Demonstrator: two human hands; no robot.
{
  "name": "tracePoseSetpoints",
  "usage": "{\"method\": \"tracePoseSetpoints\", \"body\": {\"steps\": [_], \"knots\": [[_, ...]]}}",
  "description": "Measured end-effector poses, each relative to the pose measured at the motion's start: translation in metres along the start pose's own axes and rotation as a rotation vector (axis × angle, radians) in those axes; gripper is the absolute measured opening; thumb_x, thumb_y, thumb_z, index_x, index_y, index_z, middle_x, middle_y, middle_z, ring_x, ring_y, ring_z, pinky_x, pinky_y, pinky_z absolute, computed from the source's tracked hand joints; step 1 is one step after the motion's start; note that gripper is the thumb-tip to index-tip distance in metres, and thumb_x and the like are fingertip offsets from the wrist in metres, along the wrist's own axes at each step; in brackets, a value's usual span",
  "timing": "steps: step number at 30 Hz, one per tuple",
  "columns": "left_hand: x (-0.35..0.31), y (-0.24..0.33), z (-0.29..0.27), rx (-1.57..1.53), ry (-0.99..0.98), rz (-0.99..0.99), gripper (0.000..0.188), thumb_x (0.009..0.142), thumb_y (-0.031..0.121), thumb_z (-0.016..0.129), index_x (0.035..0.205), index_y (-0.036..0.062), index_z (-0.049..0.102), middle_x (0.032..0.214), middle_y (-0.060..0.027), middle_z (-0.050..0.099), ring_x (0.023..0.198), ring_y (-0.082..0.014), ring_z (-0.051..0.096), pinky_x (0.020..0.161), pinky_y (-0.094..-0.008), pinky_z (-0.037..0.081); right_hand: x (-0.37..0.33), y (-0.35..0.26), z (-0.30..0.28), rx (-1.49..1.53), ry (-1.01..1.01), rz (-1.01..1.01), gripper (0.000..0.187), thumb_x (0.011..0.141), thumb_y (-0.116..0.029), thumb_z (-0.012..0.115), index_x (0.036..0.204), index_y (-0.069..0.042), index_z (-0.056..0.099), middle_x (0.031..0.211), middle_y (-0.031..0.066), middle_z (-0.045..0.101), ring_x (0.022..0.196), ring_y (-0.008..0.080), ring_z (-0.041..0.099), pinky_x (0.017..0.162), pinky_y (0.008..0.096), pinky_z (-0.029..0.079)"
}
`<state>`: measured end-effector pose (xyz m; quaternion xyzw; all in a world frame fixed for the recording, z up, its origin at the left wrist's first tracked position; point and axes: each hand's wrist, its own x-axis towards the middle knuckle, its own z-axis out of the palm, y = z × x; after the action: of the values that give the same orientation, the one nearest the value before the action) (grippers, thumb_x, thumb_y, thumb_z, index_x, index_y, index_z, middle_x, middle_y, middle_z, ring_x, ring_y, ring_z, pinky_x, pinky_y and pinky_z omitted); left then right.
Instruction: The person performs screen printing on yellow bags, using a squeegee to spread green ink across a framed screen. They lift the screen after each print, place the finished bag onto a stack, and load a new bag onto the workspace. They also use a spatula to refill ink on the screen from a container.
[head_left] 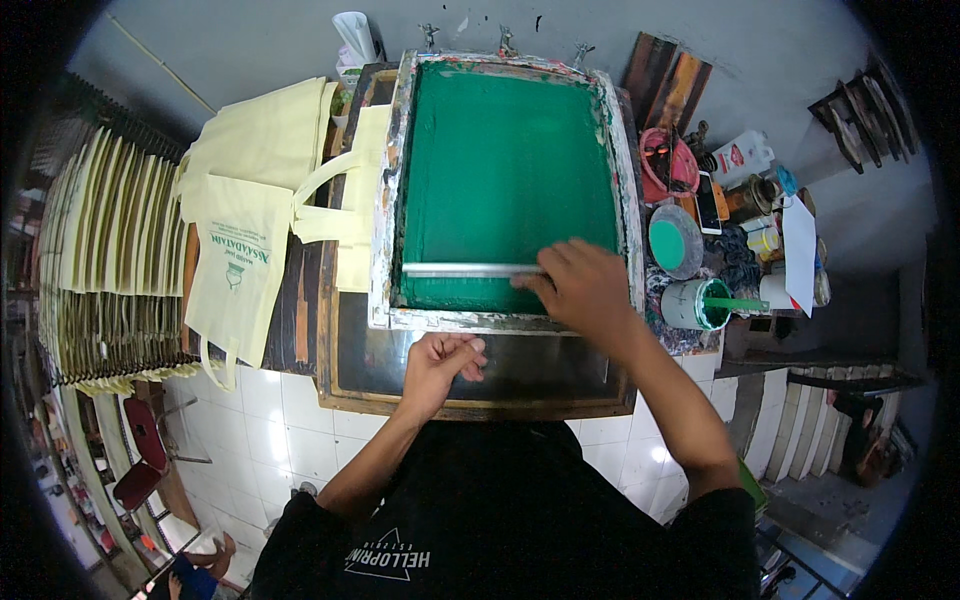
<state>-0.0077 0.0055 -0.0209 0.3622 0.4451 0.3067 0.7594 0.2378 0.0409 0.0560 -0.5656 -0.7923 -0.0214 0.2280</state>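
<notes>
A screen-printing frame (381, 230) with a worn white, paint-crusted rim lies before me, its mesh (510, 170) covered in green ink. My right hand (580, 285) is closed on a long, pale squeegee (465, 270), which lies crosswise over the near part of the mesh. Just below the frame's near edge is my left hand (445, 368), fingers curled in and thumb pressed over them, with nothing visible in it. Part of a pale yellow tote bag (355, 220) sticks out under the frame's left side, its handle loop reaching left.
Printed tote bags (235, 265) lie at left, beside a rack (120, 220) hung with many more. To the right stand an ink tub (690, 305) with a green spatula, a bowl of green ink (672, 243), a pink basket (668, 165), a phone (708, 203) and a white bottle (742, 155).
</notes>
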Motion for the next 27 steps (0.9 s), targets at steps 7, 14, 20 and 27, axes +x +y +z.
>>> {"method": "tracePoseSetpoints", "body": {"steps": [7,14,20,27], "knots": [[0.000,0.013,-0.009,0.044,-0.099,-0.118,0.021,0.096,0.012,0.067,0.104,-0.0075,0.065,0.080,-0.0135,0.070,0.065,-0.0194,0.069,0.063,-0.0293,0.056,0.117,0.117,0.037,-0.139,-0.028,-0.018,0.044,0.087,-0.053,0.067,0.086,-0.009,0.065,0.083,0.0131,0.069,0.081,0.0334,0.069,0.067,0.0473,0.053],[-0.010,0.044,-0.012,-0.364,-0.198,-0.310,0.031,0.099,0.011,0.057,0.122,-0.0090,0.059,0.108,-0.0252,0.071,0.093,-0.0297,0.074,0.082,-0.0360,0.060,0.219,0.176,0.031,-0.069,-0.208,0.223,0.065,0.079,-0.065,0.071,0.104,-0.006,0.075,0.083,0.0182,0.071,0.081,0.0365,0.070,0.073,0.0479,0.052],[0.073,0.129,-0.007,0.539,-0.282,0.342,0.022,0.100,0.020,0.063,0.116,0.0068,0.068,0.106,-0.0111,0.072,0.096,-0.0194,0.069,0.080,-0.0320,0.055,0.222,0.185,0.052,-0.263,-0.211,0.273,0.070,0.081,-0.071,0.065,0.101,-0.005,0.075,0.086,0.0199,0.073,0.084,0.0375,0.071,0.074,0.0499,0.055],[0.268,0.246,0.002,1.358,0.144,1.191,0.036,0.089,0.023,0.072,0.119,0.0045,0.068,0.110,-0.0205,0.069,0.101,-0.0404,0.065,0.091,-0.0453,0.050,0.202,0.156,0.057,-0.272,-0.095,0.248,0.077,0.077,-0.079,0.062,0.094,-0.005,0.074,0.077,0.0188,0.072,0.074,0.0393,0.071,0.068,0.0502,0.055]]}}
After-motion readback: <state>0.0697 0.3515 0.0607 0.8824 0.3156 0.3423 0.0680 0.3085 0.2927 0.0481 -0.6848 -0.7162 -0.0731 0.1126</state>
